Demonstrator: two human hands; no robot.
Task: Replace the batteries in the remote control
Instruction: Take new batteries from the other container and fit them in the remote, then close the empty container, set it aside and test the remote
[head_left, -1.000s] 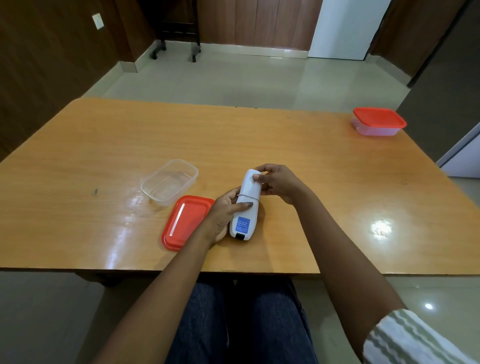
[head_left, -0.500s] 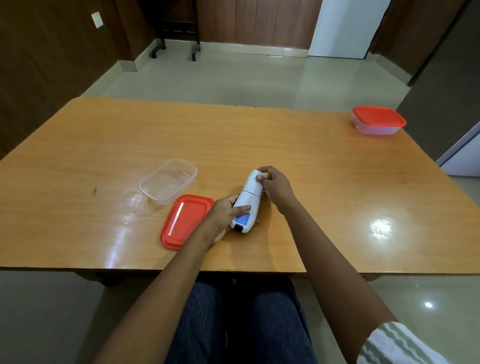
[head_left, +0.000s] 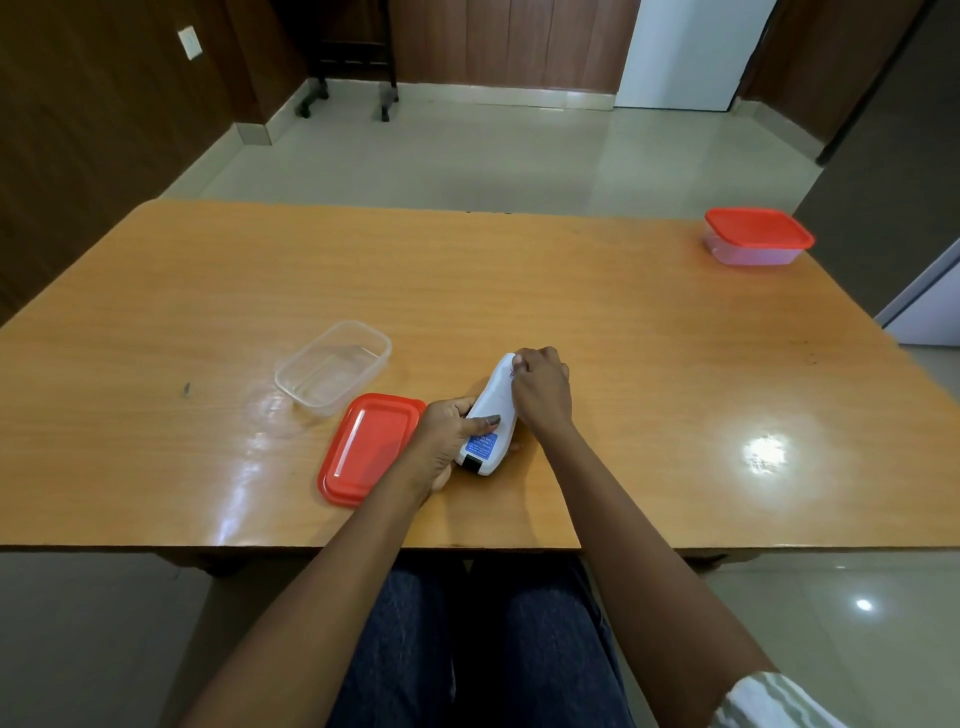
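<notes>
A white remote control (head_left: 492, 410) with a blue label lies back side up on the wooden table (head_left: 623, 322), near the front edge. My left hand (head_left: 447, 441) grips its near end from the left, thumb pressed on the back above the label. My right hand (head_left: 540, 389) covers its right side, with the fingers curled on the far end. No batteries are visible; my right hand hides the far part of the back.
An open clear plastic container (head_left: 333, 367) stands left of the remote, with its red lid (head_left: 371, 447) lying flat in front of it. A closed red-lidded container (head_left: 756, 236) sits at the far right corner. My knees are under the table's front edge.
The remote has been lowered from a slightly raised hold to rest on the table. My right hand slid from its far tip down along its right side.
</notes>
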